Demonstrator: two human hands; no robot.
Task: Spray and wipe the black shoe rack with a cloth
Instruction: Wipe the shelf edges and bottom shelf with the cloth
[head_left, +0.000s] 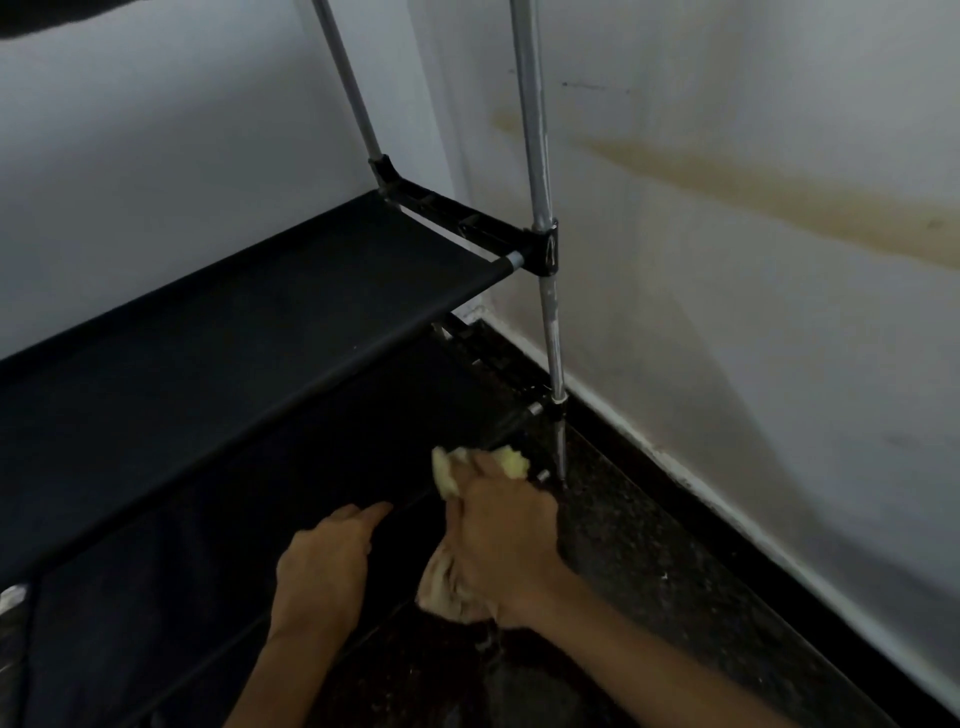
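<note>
Where our right hand (501, 540) closes around the yellow cloth (447, 475), the fingers are curled tightly, so that bunched folds escape above the knuckles and a paler tail hangs below the wrist. We press this bundle against the front edge of the lower shelf of the black shoe rack (249, 332), at its right-hand end. Just beyond the grip stands the grey metal upright (545, 291), which meets a black plastic joint (545, 247) at the level of the upper shelf. Left of the cloth, and close beside it, our left hand (324, 558) lies with fingers extended (the index fingertip points toward the cloth) and rests on the same front edge, holding nothing. Above and left of both hands the upper fabric shelf runs back toward the pale wall (156, 130). Right of the grip, a dark speckled floor (649, 545) meets a white skirting strip beneath the stained side wall (753, 208).
</note>
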